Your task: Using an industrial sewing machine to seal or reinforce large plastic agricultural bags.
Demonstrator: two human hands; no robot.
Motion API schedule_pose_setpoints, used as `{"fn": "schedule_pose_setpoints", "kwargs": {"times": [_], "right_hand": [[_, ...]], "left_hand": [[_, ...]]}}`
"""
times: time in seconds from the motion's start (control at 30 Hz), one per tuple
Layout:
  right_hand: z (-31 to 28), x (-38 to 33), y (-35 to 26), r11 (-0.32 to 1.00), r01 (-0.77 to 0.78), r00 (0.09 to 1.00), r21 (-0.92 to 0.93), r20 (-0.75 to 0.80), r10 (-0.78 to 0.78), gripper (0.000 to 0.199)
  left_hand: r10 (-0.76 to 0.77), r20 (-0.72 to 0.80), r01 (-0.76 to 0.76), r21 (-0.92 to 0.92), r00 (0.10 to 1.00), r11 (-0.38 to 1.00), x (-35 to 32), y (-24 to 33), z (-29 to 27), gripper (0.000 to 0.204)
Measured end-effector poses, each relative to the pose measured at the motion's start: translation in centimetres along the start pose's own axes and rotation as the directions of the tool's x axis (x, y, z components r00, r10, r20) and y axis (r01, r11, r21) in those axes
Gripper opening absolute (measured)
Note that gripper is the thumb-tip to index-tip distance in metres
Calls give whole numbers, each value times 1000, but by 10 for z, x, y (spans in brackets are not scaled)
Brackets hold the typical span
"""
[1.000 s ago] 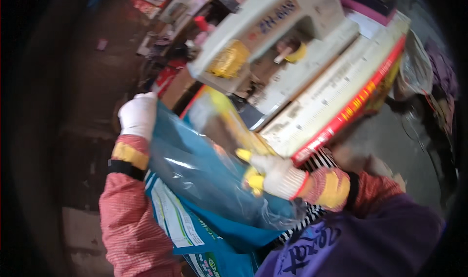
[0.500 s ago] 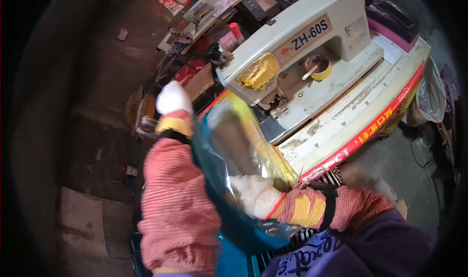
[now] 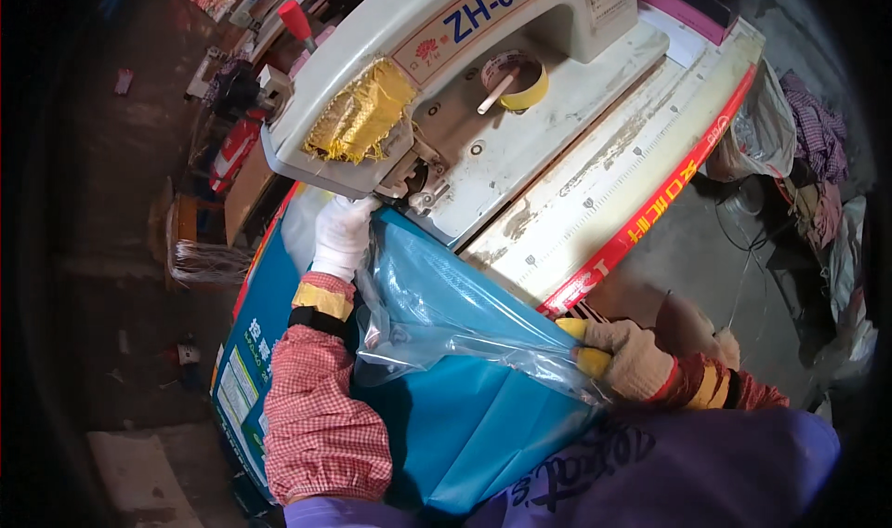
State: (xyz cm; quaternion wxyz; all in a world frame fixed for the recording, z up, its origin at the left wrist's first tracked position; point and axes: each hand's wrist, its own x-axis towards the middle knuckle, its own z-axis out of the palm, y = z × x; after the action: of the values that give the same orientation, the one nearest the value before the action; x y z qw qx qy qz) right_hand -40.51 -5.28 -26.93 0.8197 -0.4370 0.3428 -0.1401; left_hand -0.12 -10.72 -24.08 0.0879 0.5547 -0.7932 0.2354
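A teal woven sack [image 3: 465, 412] with a clear plastic liner [image 3: 437, 347] hangs over my lap and along the front of a sewing machine [image 3: 520, 147]. My left hand [image 3: 342, 238], in a white glove, is closed on the sack's upper edge right beside the presser foot [image 3: 423, 189]; its fingertips are partly hidden under the machine head. To the right, my right hand [image 3: 635, 356], gloved with yellow fingertips, pinches the other end of the sack's edge. Between the two hands the edge runs taut beside the pale machine bed, the liner crumpled below it.
On the machine bed lies a roll of yellow tape [image 3: 525, 91] with a white stick in it. A purple box [image 3: 692, 3] stands behind. A plastic bag [image 3: 757, 138] and checked cloth [image 3: 818, 124] hang at the right. Further machines and a wooden box [image 3: 197, 226] are at the left.
My left hand has come in against the presser foot with the sack's edge. My right hand has moved out of the liner, rightward to the edge's near end. The sack is now spread out.
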Motion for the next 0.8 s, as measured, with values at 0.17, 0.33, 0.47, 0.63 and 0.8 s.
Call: {"fn": "schedule_pose_setpoints", "kwargs": {"times": [0.17, 0.33, 0.47, 0.63, 0.8], "right_hand": [[-1, -11, -42, 621, 23, 999, -783, 36, 8, 27], [9, 0, -65, 280, -135, 964, -950, -61, 258, 28], [11, 0, -76, 359, -310, 889, -880, -135, 437, 36], [11, 17, -22, 175, -457, 855, -872, -376, 358, 61], [56, 89, -24, -3, 357, 815, -934, 313, -487, 14]], "left_hand": [[-267, 375, 365, -219, 888, 905, -16, -7, 8, 14], [-169, 414, 236, -117, 894, 965, 3, 20, -32, 13], [-328, 612, 505, -138, 720, 852, 1, 22, -48, 17], [-311, 467, 349, 6, 828, 937, 9, 10, -16, 13], [-397, 93, 399, -404, 913, 823, -5, -84, 23, 26]]}}
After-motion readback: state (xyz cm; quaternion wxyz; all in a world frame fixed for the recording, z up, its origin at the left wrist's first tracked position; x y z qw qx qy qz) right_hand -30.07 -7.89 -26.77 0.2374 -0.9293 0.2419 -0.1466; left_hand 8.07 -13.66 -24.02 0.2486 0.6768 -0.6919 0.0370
